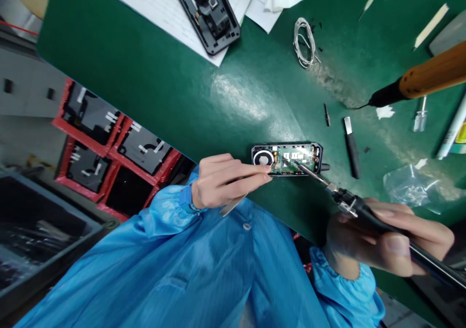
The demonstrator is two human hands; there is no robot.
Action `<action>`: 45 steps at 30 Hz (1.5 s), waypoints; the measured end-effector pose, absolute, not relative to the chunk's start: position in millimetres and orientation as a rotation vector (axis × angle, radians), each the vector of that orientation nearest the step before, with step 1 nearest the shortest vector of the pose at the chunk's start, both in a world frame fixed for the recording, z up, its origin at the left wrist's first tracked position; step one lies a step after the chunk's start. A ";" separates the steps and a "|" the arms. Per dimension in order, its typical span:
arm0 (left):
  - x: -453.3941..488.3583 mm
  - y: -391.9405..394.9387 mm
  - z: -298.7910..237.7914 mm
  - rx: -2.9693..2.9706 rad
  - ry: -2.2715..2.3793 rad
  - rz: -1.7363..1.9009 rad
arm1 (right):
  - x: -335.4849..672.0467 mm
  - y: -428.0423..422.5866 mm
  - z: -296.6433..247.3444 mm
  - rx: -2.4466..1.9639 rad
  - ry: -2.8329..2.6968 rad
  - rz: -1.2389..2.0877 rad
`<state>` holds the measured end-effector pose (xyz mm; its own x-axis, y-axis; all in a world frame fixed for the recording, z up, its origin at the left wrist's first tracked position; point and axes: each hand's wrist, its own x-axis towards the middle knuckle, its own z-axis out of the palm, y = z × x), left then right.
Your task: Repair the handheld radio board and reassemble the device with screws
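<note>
An opened electronic device (316, 149) lies on the green table, its green circuit board (304, 157) and a round white-ringed part (262, 158) exposed. My left hand (229, 180) is closed at the device's near left edge. It pinches metal tweezers (233, 205), whose rear end sticks out below the palm; their tips are hard to make out over the board. My right hand (391, 235) is wrapped round the black handle of a soldering iron (342, 199). The iron's dark tip reaches the middle of the board; whether it touches cannot be told.
Another opened black housing (214, 22) rests on papers (153, 14). Coiled wire (305, 43), a black-handled blade tool (351, 148), a small bit (327, 114) and a plastic bag (411, 187) lie rightward. A brown-handled needle-tipped tool (433, 73) juts in. Red-edged trays (109, 148) stand at left.
</note>
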<state>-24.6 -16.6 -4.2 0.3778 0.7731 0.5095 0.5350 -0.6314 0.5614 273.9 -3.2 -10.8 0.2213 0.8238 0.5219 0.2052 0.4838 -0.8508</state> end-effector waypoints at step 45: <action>-24.8 -17.7 0.0 2.343 1.210 1.022 | 248.2 8.1 4.1 -0.850 -1.424 0.642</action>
<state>-24.8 -17.7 0.0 0.3881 0.8032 0.4520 0.5799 -0.5940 0.5575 248.2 8.1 4.1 0.0692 0.8147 0.5758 0.1084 0.5676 -0.8161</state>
